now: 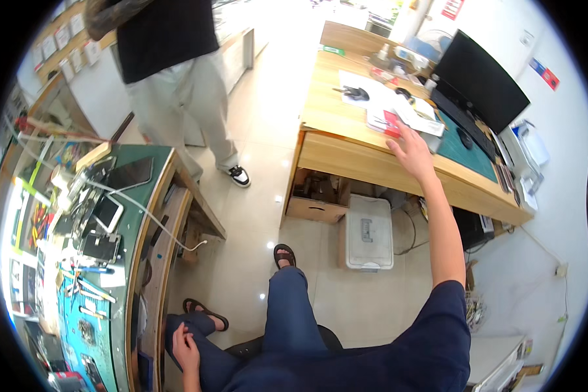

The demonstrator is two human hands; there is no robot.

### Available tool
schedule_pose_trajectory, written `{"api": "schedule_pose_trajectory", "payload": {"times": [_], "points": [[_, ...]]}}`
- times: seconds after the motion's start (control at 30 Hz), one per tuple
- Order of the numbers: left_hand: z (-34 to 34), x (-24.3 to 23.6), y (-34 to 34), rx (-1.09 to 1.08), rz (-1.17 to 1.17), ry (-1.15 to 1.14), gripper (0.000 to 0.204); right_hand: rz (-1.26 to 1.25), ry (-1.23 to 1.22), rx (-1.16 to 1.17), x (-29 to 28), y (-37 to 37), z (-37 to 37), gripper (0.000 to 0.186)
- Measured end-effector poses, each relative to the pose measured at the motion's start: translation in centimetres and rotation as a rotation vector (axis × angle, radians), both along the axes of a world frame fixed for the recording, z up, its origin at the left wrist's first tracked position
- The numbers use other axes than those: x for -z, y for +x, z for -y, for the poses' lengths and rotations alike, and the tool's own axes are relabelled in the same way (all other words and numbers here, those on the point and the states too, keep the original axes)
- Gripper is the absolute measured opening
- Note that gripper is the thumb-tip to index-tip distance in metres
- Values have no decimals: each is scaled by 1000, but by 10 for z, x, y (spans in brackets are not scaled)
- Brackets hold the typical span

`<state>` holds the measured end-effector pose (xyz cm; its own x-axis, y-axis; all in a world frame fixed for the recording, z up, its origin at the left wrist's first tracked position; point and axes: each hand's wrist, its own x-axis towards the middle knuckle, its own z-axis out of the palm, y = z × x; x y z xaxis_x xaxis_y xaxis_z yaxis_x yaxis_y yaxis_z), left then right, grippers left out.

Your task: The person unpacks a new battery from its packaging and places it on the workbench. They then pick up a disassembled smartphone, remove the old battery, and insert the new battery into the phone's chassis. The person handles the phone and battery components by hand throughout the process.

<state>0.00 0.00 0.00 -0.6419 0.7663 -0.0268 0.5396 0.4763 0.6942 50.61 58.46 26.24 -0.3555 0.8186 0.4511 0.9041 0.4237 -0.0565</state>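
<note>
Red packet (391,119) lies on the wooden tabletop (330,111) by the right hand (413,154), likely a reach; whether that grip is clamped, I cannot tell. Lifting would call for a pinch. Left hand (187,351) rests, fingers apart.

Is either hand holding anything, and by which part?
The left hand lies on the thigh, with nothing seen in it. The right hand is at the red item's right edge; whether it grips cannot be told.
</note>
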Motion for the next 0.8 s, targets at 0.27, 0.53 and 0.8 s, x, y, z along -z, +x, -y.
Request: {"api": "schedule_pose_trajectory", "payload": {"times": [0.27, 0.53, 0.8], "points": [[-42, -55, 22, -146, 138, 212, 46, 278, 304, -273, 7, 56, -32, 55], [-77, -151, 67, 215, 499, 690, 83, -251, 389, -564, -58, -171, 141, 29], [-26, -220, 74, -276, 940, 1334, 47, -222, -275, -1832, -50, -395, 399, 37]]}}
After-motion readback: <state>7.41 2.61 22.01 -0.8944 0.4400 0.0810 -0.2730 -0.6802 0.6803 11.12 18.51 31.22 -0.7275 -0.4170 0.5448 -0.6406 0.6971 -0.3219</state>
